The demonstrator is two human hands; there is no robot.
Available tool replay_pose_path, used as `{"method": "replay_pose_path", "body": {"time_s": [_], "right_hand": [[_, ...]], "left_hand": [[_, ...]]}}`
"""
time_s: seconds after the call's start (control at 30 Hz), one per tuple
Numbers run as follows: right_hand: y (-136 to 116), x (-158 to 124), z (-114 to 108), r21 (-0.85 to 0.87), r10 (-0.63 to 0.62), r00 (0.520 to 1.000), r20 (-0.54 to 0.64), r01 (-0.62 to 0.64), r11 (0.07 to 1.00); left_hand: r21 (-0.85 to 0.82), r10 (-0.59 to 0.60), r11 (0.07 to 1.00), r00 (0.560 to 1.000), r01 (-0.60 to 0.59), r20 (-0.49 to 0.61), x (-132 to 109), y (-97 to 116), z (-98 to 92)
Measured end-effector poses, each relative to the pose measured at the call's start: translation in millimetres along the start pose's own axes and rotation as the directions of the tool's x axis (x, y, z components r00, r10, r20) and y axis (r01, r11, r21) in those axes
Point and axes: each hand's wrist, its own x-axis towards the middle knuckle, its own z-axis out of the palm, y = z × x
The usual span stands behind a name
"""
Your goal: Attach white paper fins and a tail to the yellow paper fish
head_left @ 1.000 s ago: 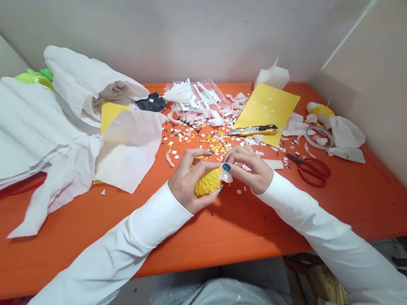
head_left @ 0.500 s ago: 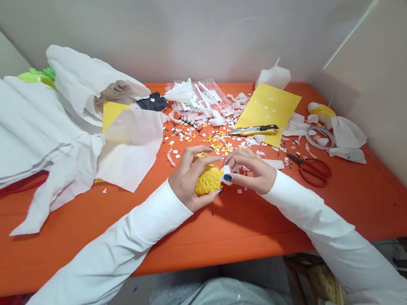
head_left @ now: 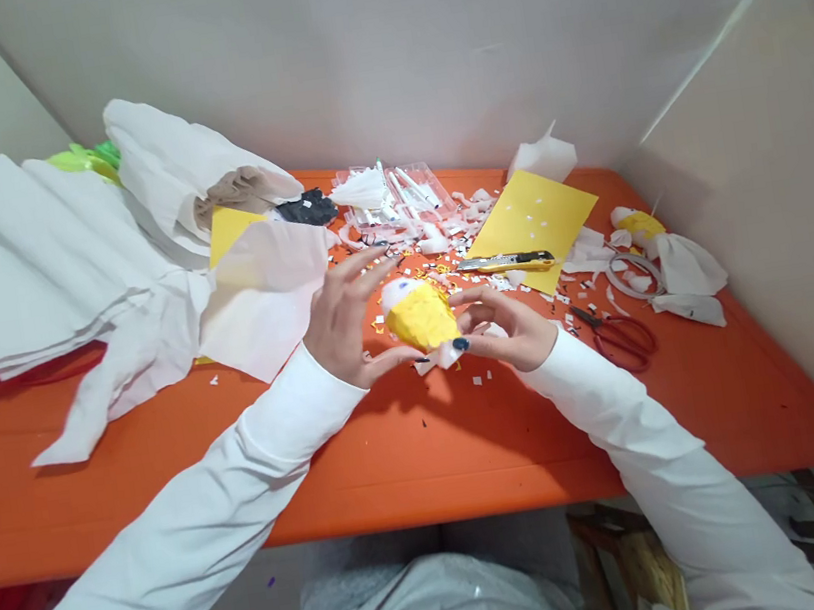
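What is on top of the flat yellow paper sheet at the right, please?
A yellow-and-black utility knife and small white paper scraps; the patches they cover on the sheet cannot be seen.

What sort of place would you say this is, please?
It looks like a craft workspace, perhaps indoors at home or in a small studio: red-handled scissors, a utility knife and a yellow sheet lie on an orange table.

Blue mark (head_left: 404, 285) on rounded yellow-and-white lump (head_left: 424, 319): too small for me to read. Folded white sheets (head_left: 8, 265): cut off at left.
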Motion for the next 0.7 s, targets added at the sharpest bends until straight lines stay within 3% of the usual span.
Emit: {"method": "replay_pose_path", "body": {"time_s": [0.03,0.1,0.17,0.2,0.27,0.4,0.7], "right_hand": [[1.1,1.0,0.6,0.052,0.017,0.998,-0.061,-0.014,0.999],[3.0,2.8,3.0,0.137,0.038,0.985,-0.168,-0.015,0.990],[4.9,3.9,7.2,0.192,0.036,0.971,-0.235,0.010,0.981],[6.0,4.2,9.7,0.208,0.029,0.968,-0.248,0.024,0.978],[8.8,4.4,14.6,0.222,0.011,0.972,-0.233,0.042,0.974],[12.8,3.7,20.0,0.195,0.005,0.986,-0.169,0.028,0.980],[3.9,0.2,25.6,0.078,0.004,0.983,-0.181,0.010,0.997]], "left_hand": [[-0.017,-0.083,0.996,0.996,0.083,-0.031,-1.0,1.0,0.7],[-0.144,-0.302,0.943,0.953,0.300,0.009,-5.5,5.6,6.4],[-0.310,-0.484,0.770,0.828,0.557,0.284,-11.7,12.7,16.3],[-0.362,-0.497,0.677,0.761,0.641,0.417,-14.6,16.3,21.6],[-0.433,-0.499,0.564,0.708,0.704,0.500,-18.7,22.2,30.4],[-0.474,-0.537,0.513,0.699,0.715,0.472,-19.9,25.4,36.2],[-0.470,-0.554,0.465,0.661,0.750,0.507,-19.5,24.6,33.7]]}}
